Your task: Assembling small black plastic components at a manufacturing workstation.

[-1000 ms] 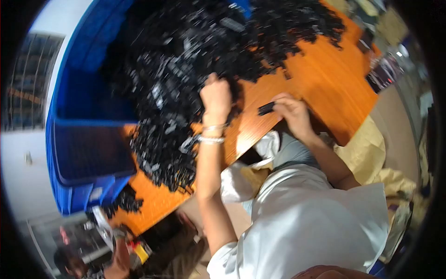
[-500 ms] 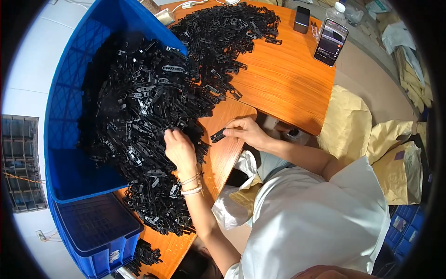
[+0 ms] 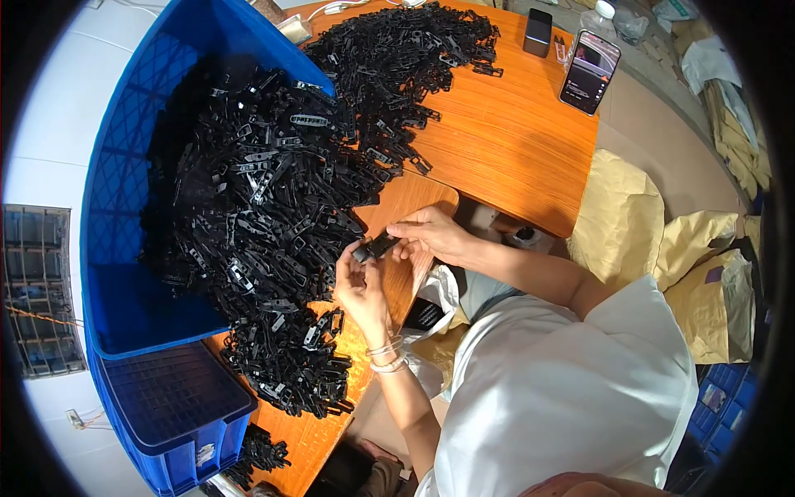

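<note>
My right hand (image 3: 432, 235) pinches a small black plastic piece (image 3: 382, 246), slim and oblong, above the near wooden tabletop. My left hand (image 3: 362, 280) is raised to meet it, thumb and fingers closed on another black plastic piece (image 3: 361, 254) at the near end of the first. The two dark pieces touch or overlap, and where one ends is hard to make out. Beside my left hand spreads a large heap of similar black slotted pieces (image 3: 273, 215), spilling from a tipped blue crate (image 3: 124, 190) onto the table.
A second pile of black pieces (image 3: 397, 58) covers the far orange table (image 3: 513, 132). A lit phone (image 3: 590, 73), a dark box-shaped device (image 3: 537, 33) and a clear bottle (image 3: 599, 20) stand at its right edge. Brown paper sacks (image 3: 617, 203) lie at right; another blue crate (image 3: 178, 406) sits at lower left.
My left hand has left the heap, moving right and toward me, and now holds a piece against the one in my right hand. My right hand has shifted slightly left.
</note>
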Demonstrator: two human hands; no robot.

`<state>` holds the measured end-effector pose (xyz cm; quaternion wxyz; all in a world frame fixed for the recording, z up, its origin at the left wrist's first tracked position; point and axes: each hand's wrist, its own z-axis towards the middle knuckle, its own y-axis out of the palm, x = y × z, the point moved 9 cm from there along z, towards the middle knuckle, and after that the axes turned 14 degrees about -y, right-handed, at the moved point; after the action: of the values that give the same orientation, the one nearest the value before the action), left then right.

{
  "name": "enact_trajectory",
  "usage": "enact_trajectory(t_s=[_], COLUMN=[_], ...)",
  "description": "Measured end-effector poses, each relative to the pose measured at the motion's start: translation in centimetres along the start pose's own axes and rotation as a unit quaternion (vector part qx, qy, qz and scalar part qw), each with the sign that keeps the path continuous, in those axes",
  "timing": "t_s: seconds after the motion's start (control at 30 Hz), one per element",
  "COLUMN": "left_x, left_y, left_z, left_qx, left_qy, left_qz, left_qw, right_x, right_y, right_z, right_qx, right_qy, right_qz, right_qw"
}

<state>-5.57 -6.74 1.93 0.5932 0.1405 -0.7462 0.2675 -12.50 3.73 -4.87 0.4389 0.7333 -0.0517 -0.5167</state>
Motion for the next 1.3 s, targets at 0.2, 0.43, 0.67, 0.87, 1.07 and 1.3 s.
enact_trajectory(t_s=[0.2,0.43,0.67,0.87,1.07,1.3], left_x=[-0.4,-1.3,-3.1,-4.1,-3.9,-3.9], left_y=[0.1,1.1,2.5,3.8,2.3,2.5], left_z=[-0.6,-1.2,-1.3,-1.2,-1.4,-1.4], left_qx=[-0.036,-0.058,-0.104,-0.134,-0.091,-0.128], left_qy=[-0.013,-0.07,-0.147,-0.178,-0.141,-0.128], left_qz=[-0.05,-0.067,-0.324,-0.257,-0.237,-0.283], left_qw=[0.998,0.994,0.929,0.941,0.957,0.942], right_x=[-0.2,-1.3,-2.7,-3.1,-1.8,-1.5], right_y=[-1.0,-0.9,-0.6,0.4,0.8,1.8], right_z=[-0.3,-0.6,-0.8,-1.7,-1.4,-1.4], right_qx=[0.039,0.026,0.032,0.034,-0.036,-0.076], right_qy=[-0.013,-0.058,-0.133,-0.131,-0.09,-0.09], right_qz=[-0.016,-0.099,-0.215,-0.196,-0.193,-0.215], right_qw=[0.999,0.993,0.967,0.971,0.976,0.969])
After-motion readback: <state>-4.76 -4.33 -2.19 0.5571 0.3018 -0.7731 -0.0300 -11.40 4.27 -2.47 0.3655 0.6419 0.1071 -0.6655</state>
